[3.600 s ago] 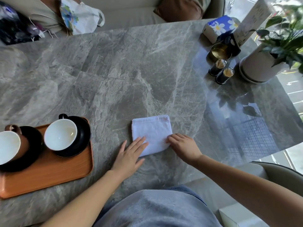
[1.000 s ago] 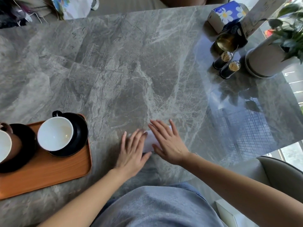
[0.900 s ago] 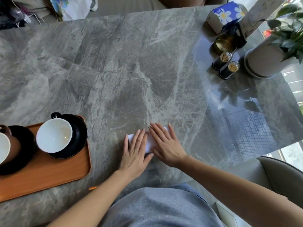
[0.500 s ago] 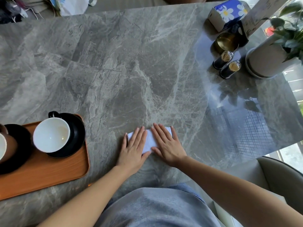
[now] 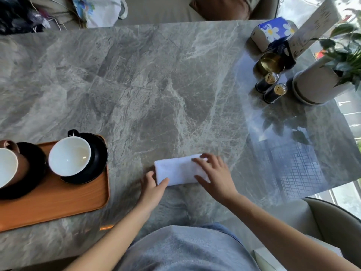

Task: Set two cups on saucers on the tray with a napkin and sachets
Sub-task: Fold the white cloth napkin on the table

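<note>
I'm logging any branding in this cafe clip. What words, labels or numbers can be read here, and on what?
None can be read.
Blue tissue box: white daisy pattern and a small mark, too blurred to read.
Standing menu card: lines of print, too small and washed out.
Floral bag: pattern only, no text visible.
Cups, saucers, wooden tray and napkin: no markings.

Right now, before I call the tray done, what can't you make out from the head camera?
- Brown cup and its saucer: cut off by the left edge of the head view.
- Tray: its left part runs out of frame.
- Sachets: none visible anywhere; I cannot tell where they are.
- Napkin: its right end is hidden under the right hand; the left hand covers a corner.
</note>
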`<move>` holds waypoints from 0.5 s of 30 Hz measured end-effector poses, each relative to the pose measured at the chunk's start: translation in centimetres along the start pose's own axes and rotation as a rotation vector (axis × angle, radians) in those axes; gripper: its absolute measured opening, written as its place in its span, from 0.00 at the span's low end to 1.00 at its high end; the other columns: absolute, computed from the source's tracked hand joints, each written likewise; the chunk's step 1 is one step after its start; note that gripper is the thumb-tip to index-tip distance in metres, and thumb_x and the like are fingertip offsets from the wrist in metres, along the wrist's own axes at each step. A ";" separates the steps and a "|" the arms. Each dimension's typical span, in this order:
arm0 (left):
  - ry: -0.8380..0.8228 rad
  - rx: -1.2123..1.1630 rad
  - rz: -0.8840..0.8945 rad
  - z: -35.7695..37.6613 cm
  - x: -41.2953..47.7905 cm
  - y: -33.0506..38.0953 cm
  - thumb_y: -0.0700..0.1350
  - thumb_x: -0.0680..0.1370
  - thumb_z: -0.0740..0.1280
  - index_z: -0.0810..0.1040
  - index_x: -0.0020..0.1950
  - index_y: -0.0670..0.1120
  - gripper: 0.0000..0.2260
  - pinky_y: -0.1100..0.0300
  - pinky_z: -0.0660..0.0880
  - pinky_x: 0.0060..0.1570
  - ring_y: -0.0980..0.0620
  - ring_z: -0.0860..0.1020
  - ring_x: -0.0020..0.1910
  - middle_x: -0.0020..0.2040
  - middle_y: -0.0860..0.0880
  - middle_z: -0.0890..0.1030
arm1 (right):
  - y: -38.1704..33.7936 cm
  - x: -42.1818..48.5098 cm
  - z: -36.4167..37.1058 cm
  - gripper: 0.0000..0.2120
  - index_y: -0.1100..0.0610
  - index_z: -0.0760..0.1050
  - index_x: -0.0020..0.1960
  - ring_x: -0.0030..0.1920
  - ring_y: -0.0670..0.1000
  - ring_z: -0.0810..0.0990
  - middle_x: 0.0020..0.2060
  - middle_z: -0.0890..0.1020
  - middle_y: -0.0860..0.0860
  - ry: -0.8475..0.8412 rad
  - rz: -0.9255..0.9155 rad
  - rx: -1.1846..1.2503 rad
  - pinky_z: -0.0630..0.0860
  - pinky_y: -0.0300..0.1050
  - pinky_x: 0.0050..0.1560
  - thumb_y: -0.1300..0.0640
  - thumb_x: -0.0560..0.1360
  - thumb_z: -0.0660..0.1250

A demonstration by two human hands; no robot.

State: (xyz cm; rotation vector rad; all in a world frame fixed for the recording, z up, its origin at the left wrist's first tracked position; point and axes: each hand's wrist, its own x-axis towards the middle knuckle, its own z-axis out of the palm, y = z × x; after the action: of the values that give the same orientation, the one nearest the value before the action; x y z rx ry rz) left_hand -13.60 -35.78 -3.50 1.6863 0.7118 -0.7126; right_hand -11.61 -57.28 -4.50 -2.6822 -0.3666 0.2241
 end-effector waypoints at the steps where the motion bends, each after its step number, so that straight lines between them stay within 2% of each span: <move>1: -0.026 -0.017 -0.021 0.2 0.0 0.3 0.45 0.77 0.63 0.62 0.65 0.44 0.19 0.50 0.67 0.65 0.46 0.70 0.64 0.66 0.42 0.69 | -0.3 0.1 0.2 0.23 0.46 0.68 0.67 0.57 0.57 0.72 0.61 0.72 0.52 -0.075 -0.050 -0.051 0.73 0.53 0.53 0.49 0.72 0.67; 4: -0.030 -0.125 -0.045 0.9 0.2 1.3 0.43 0.77 0.64 0.65 0.58 0.45 0.12 0.50 0.71 0.61 0.47 0.73 0.59 0.62 0.43 0.73 | -0.2 0.4 0.8 0.23 0.45 0.65 0.69 0.57 0.55 0.70 0.62 0.70 0.50 -0.183 -0.064 -0.126 0.70 0.50 0.52 0.48 0.74 0.64; 6: -0.007 -0.210 -0.078 0.9 0.4 1.8 0.43 0.76 0.65 0.66 0.56 0.46 0.11 0.56 0.74 0.48 0.50 0.75 0.49 0.56 0.45 0.75 | 0.1 0.2 1.0 0.23 0.46 0.64 0.70 0.58 0.54 0.70 0.62 0.70 0.49 -0.177 -0.073 -0.121 0.69 0.49 0.52 0.50 0.75 0.62; 9: -0.002 -0.331 -0.156 0.5 0.8 2.5 0.45 0.75 0.67 0.68 0.54 0.47 0.11 0.63 0.67 0.33 0.55 0.72 0.38 0.44 0.49 0.75 | 0.6 -0.4 1.0 0.23 0.46 0.64 0.71 0.59 0.53 0.70 0.64 0.70 0.49 -0.170 -0.100 -0.088 0.69 0.48 0.53 0.52 0.77 0.60; 12: -0.046 -0.328 -0.197 0.5 0.7 2.9 0.48 0.74 0.69 0.71 0.46 0.48 0.08 0.63 0.60 0.29 0.56 0.69 0.32 0.35 0.51 0.73 | 0.8 -0.9 1.1 0.22 0.47 0.64 0.71 0.59 0.53 0.70 0.65 0.70 0.49 -0.160 -0.081 -0.053 0.71 0.49 0.53 0.53 0.77 0.60; 14: -0.057 -0.357 -0.173 1.0 0.4 3.2 0.46 0.73 0.69 0.73 0.42 0.47 0.06 0.63 0.61 0.30 0.56 0.71 0.33 0.34 0.51 0.75 | 0.6 -1.0 1.2 0.22 0.49 0.66 0.70 0.59 0.54 0.71 0.64 0.71 0.50 -0.140 -0.077 -0.034 0.73 0.50 0.52 0.53 0.77 0.61; 15: -0.066 -0.397 -0.142 1.4 0.2 3.5 0.44 0.74 0.69 0.75 0.44 0.46 0.04 0.63 0.65 0.33 0.55 0.73 0.35 0.37 0.50 0.77 | 0.6 -1.1 1.2 0.21 0.49 0.66 0.70 0.58 0.54 0.71 0.64 0.71 0.50 -0.128 -0.080 -0.026 0.74 0.50 0.51 0.53 0.77 0.61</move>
State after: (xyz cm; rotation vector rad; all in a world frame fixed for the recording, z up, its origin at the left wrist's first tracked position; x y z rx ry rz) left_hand -10.93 -37.82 -1.78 1.2548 0.8698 -0.6716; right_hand -12.77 -57.63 -5.76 -2.6789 -0.5179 0.3707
